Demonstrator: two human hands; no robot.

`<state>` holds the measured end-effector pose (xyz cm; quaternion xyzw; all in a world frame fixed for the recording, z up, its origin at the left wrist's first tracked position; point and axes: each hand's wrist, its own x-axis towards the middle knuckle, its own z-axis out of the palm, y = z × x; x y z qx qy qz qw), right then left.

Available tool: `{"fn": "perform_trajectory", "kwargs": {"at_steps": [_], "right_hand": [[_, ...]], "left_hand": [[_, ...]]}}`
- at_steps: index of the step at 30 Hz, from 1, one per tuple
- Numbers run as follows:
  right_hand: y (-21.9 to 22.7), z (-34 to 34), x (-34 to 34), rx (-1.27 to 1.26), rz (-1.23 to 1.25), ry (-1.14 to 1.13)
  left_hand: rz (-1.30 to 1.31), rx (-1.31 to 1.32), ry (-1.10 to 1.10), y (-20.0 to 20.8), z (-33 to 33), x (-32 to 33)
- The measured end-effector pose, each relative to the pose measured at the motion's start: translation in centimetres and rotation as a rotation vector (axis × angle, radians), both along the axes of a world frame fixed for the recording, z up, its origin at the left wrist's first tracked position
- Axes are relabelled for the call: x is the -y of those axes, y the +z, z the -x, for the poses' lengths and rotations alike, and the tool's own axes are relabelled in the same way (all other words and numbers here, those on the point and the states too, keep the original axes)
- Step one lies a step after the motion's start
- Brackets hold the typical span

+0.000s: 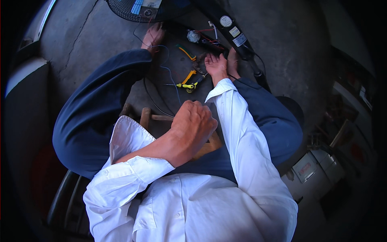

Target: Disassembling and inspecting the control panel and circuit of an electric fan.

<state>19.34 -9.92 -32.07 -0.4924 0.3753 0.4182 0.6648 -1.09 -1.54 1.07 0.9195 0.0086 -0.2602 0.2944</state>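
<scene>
My left hand (194, 124) is closed in a fist in front of my chest, knuckles up; its curled fingers are turned away, so anything inside is hidden. Farther off, near my right foot, my right hand (216, 65) lies palm up with fingers apart and nothing visible in it. Just left of it are pliers (188, 76) with yellow-and-green handles spread apart. A small yellow tool (182, 85) with a thin shaft lies nearer me, beside a yellow-and-black piece (191, 88). A silvery motor (193, 36) with red wires is fixed to a black housing beyond the pliers.
A round black wire fan guard (125, 9) stands at the far edge. A black post (231, 30) with labels slants down past my right foot. A thin blue wire (168, 69) trails toward me. A wooden stool (146, 117) is below my left hand. White boxes (307, 166) stand at right.
</scene>
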Motion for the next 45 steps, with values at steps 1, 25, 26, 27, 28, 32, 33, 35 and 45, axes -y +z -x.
{"fn": "perform_trajectory", "kwargs": {"at_steps": [1, 25, 26, 27, 28, 32, 33, 35, 45], "right_hand": [[-0.1, -0.3, 0.0, -0.024, -0.019, -0.059], [16.6, 4.6, 3.9, 0.101, -0.053, 0.203], [17.5, 4.5, 4.0, 0.107, -0.064, 0.198], [18.5, 4.3, 4.2, 0.121, -0.06, 0.213], [19.6, 4.0, 4.4, 0.135, -0.05, 0.225], [23.5, 2.8, 4.7, 0.206, -0.099, 0.272], [24.4, 2.2, 4.9, 0.214, -0.109, 0.257], [26.0, 1.3, 4.7, 0.183, -0.139, 0.333], [25.4, 3.4, 3.6, 0.18, -0.078, 0.35]], "left_hand": [[0.004, -0.011, -0.002, 0.1, 0.0, 0.0], [-0.045, 0.557, 0.335, -12.6, 1.2, 4.5], [-0.055, 0.564, 0.327, -13.3, 1.1, 5.1], [-0.11, 0.598, 0.331, -14.0, 1.1, 5.7], [-0.16, 0.632, 0.333, -13.7, 0.8, 6.0], [0.191, 0.074, 0.348, -12.1, -2.7, 5.0], [0.295, 0.062, 0.428, -10.8, -3.1, 4.3], [0.375, 0.051, 0.504, -9.7, -3.6, 3.2], [1.697, 0.012, 1.55, -8.3, -6.6, -0.1]]}}
